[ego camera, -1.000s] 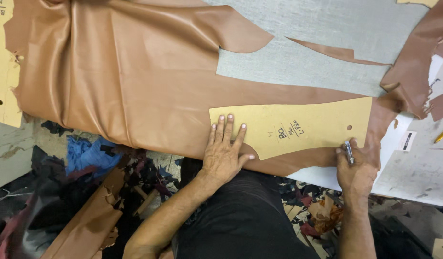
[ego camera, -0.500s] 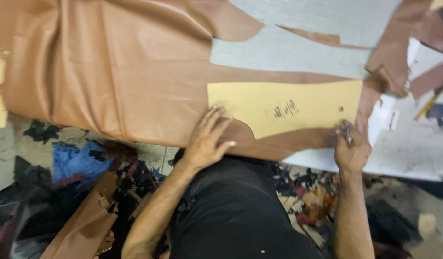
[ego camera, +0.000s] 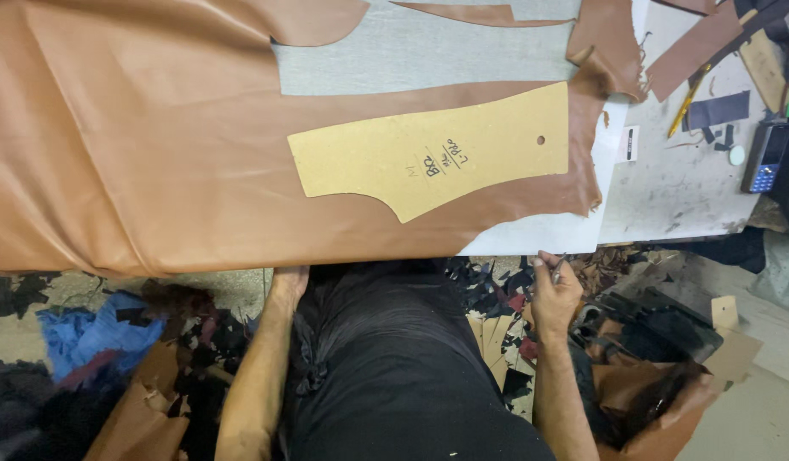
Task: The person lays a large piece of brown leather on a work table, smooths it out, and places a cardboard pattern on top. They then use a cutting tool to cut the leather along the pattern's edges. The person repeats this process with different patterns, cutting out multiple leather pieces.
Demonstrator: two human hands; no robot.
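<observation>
Leather sheet (ego camera: 155,162): a big tan hide spread flat over the counter (ego camera: 684,188), its near edge hanging a little over the counter's front.
Pattern piece (ego camera: 437,154): a long yellow card template with a small round hole near its right end and handwriting in the middle, lying flat on the leather with nothing pressing on it.
Left hand (ego camera: 288,282): down at the counter's front edge, just under the overhanging leather; the fingers are tucked out of sight beneath it, so I cannot tell whether they grip anything.
Right hand (ego camera: 552,294): off the counter, just below its front edge, fingers closed around a thin metal tool (ego camera: 558,269) whose tip points up toward the counter.
Leather offcuts (ego camera: 608,38): darker brown pieces at the counter's far right corner, touching the end of the hide.
Pencil (ego camera: 686,107): yellow, lying slantwise on the bare grey part of the counter, well right of the pattern piece.
Phone (ego camera: 765,158): a small handset with lit keys near the counter's right edge.
Floor scraps (ego camera: 96,341): blue cloth, black cuttings and brown leather bits piled around the person's legs.
</observation>
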